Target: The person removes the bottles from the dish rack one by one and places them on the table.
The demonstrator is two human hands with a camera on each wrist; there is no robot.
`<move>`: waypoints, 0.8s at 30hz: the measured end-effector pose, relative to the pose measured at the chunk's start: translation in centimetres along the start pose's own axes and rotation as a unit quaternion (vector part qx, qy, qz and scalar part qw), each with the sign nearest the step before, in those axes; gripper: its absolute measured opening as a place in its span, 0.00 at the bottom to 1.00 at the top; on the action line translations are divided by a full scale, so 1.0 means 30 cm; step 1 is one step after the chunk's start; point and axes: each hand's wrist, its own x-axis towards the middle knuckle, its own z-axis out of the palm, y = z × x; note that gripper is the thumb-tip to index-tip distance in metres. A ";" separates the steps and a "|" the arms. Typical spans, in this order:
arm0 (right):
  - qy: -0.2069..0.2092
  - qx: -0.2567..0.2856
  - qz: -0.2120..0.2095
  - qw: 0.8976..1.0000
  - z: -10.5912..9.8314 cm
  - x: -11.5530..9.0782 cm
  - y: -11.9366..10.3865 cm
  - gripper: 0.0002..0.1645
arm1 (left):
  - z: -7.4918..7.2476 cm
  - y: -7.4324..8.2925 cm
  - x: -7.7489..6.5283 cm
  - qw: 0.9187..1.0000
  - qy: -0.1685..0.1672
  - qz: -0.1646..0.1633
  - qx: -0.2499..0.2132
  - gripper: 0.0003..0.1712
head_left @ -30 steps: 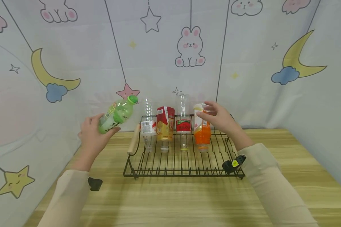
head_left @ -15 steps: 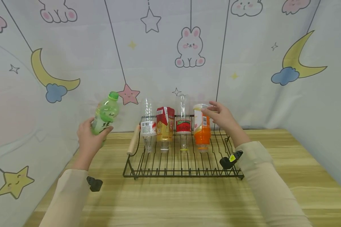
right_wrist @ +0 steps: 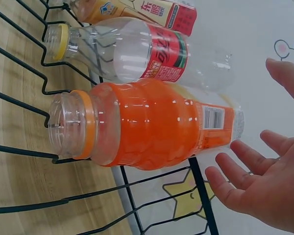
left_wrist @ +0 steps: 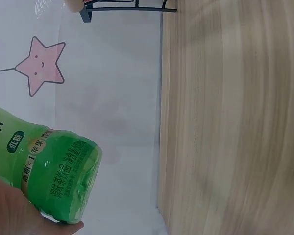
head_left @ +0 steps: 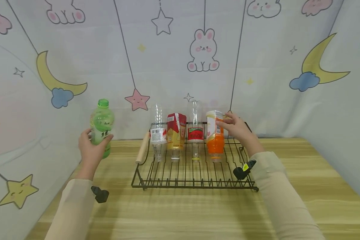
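On the left, my left hand grips a green plastic bottle around its lower half. The bottle stands upright with its green cap on top; its base shows in the left wrist view above the wood. My right hand is beside the upturned base of an orange-labelled bottle. In the right wrist view its fingers spread near that base and hold nothing. The orange bottle leans neck-down in a black wire rack, its mouth uncapped.
Left of the orange bottle, a clear bottle with a red label, a red and gold bottle and another clear bottle lean neck-down in the rack. A wooden handle is at the rack's left side. A printed curtain hangs behind.
My left hand has turned the green bottle from a rightward tilt to upright and drawn it left and slightly down. The right hand has moved off the orange bottle's base to its right side.
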 end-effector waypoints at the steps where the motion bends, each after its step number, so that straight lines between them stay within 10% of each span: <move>1: 0.002 -0.001 0.004 1.000 0.002 0.002 0.004 0.50 | -0.002 -0.010 0.004 1.000 0.003 -0.005 -0.003 0.50; 24: -0.029 -0.007 0.057 0.998 0.021 0.042 0.077 0.53 | -0.041 -0.153 0.005 0.995 -0.015 -0.084 -0.043 0.53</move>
